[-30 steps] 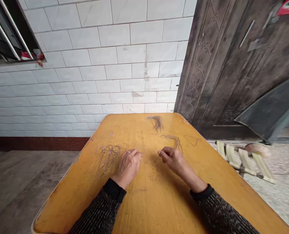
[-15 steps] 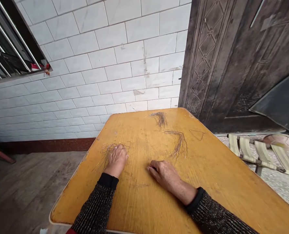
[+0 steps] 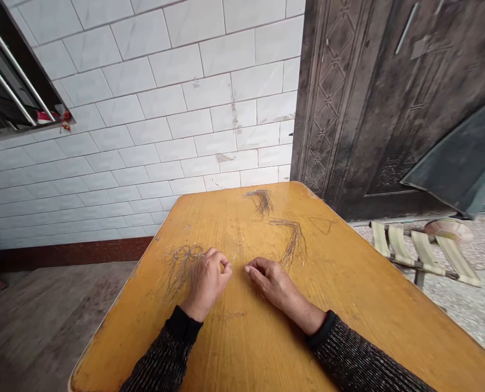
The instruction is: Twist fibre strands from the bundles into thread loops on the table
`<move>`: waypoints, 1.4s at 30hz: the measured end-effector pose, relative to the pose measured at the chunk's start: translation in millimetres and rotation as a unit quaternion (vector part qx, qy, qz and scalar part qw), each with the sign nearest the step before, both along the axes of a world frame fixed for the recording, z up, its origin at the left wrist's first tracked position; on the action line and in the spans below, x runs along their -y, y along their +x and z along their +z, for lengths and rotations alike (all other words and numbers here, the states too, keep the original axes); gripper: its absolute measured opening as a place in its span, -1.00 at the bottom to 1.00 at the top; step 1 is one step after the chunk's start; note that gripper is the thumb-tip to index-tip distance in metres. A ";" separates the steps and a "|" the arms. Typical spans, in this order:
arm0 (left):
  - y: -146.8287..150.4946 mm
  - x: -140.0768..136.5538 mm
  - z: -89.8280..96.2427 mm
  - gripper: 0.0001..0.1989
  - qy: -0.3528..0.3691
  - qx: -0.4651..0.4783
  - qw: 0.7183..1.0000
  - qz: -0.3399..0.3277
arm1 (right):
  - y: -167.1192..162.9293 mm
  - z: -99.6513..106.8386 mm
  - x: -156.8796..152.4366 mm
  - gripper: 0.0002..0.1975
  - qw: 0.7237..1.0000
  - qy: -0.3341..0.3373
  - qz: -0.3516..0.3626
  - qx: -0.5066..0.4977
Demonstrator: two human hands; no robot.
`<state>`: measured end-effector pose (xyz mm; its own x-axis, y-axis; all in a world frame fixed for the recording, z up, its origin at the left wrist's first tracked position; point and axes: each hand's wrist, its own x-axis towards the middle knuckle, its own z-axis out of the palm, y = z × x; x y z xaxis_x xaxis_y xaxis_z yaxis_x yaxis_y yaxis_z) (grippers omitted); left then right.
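My left hand (image 3: 210, 277) is closed in a pinch just right of a pile of looped thin wires (image 3: 181, 267). A faint thin wire (image 3: 238, 238) curls up beyond its fingertips, and the pinch appears to be on it. Across a small gap, my right hand (image 3: 273, 283) rests low over the table, thumb and forefinger pressed together; whatever they hold, if anything, is too small to make out. Beyond the right hand lies a bent bundle of thin wires (image 3: 295, 239). A second bundle (image 3: 262, 200) is near the table's far edge.
The yellow wooden table (image 3: 234, 348) stands close to a white tiled wall (image 3: 164, 125). A single bent wire (image 3: 322, 224) lies at its right side. A dark carved door (image 3: 349, 109) and a strapped folding seat (image 3: 422, 250) are to the right.
My left hand has come away from the looped pile toward my right hand, with a thin wire loop now showing beyond it. The right hand stays nearly in place. The view has shifted slightly.
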<state>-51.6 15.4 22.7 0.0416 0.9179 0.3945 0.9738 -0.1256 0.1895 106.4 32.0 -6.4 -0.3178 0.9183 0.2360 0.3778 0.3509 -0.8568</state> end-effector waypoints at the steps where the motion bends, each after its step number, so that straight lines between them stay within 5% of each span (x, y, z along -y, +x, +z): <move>1: 7.8 3.1 0.2 -0.92 -0.001 0.006 1.000 -0.018 | 0.4 0.5 -2.7 -0.76 0.997 -0.031 -0.003 -0.066; 6: 32.8 4.2 -2.9 -0.92 -0.034 0.057 0.995 -0.080 | 6.3 3.9 -12.3 -0.75 0.956 -0.123 -0.015 -0.267; 9: 32.7 -6.6 -2.6 -0.82 -0.110 0.197 0.966 -0.124 | 10.3 7.8 -11.9 -0.72 0.935 -0.168 0.009 -0.312; 13: 27.3 -18.0 0.0 -0.70 -0.200 0.480 0.841 -0.147 | 10.6 10.2 -7.4 -0.69 0.918 -0.199 0.076 -0.336; 17: 26.1 -20.0 -5.5 -0.69 -0.242 0.645 0.697 -0.199 | 7.6 7.5 -4.9 -0.69 0.915 -0.217 0.128 -0.317; 21: 24.5 -19.3 -14.1 -0.73 -0.217 0.725 0.629 -0.177 | 8.4 5.2 -6.7 -0.72 0.916 -0.212 0.099 -0.326; 24: 22.5 -17.3 -14.9 -0.72 -0.212 0.717 0.637 -0.187 | 11.2 5.7 -7.9 -0.75 0.923 -0.204 0.086 -0.314; 30: 18.7 -12.5 -12.2 -0.67 -0.165 0.622 0.743 -0.187 | 14.9 11.3 -4.5 -0.76 0.944 -0.181 0.095 -0.260; 37: 21.4 -7.5 -7.5 -0.63 -0.205 0.569 0.768 -0.209 | 17.4 13.5 -5.8 -0.74 0.957 -0.154 0.051 -0.240; 42: 17.2 -6.1 -5.0 -0.65 -0.248 0.480 0.814 -0.214 | 25.0 13.2 -7.9 -0.72 0.985 -0.070 0.072 -0.139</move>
